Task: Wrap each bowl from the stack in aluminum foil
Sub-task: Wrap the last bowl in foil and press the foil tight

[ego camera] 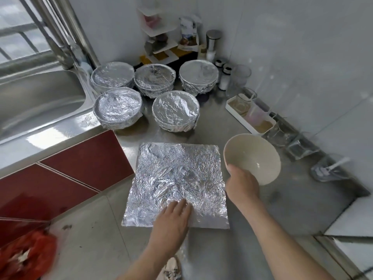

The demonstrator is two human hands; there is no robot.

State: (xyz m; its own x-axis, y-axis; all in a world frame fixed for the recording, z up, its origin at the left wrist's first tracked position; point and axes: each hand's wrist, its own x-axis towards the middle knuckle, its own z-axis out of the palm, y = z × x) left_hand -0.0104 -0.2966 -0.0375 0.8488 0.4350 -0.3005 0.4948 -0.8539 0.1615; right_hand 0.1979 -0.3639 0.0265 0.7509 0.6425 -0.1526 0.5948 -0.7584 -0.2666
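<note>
A crinkled square sheet of aluminum foil [177,178] lies flat on the steel counter [282,203]. My left hand [173,219] rests on the sheet's near edge with its fingers straight. To the right of the sheet, my right hand [241,183] grips the near rim of a bare white bowl [253,156], thumb over the rim, and holds it tilted just above the counter. Several foil-wrapped bowls [175,111] stand in two rows behind the sheet.
A steel sink [38,98] lies at the left. A white tray with glass jars [250,116], shakers and a spice rack [161,43] line the back and right wall. Red cabinet fronts [80,164] and a red bag [26,257] sit below left.
</note>
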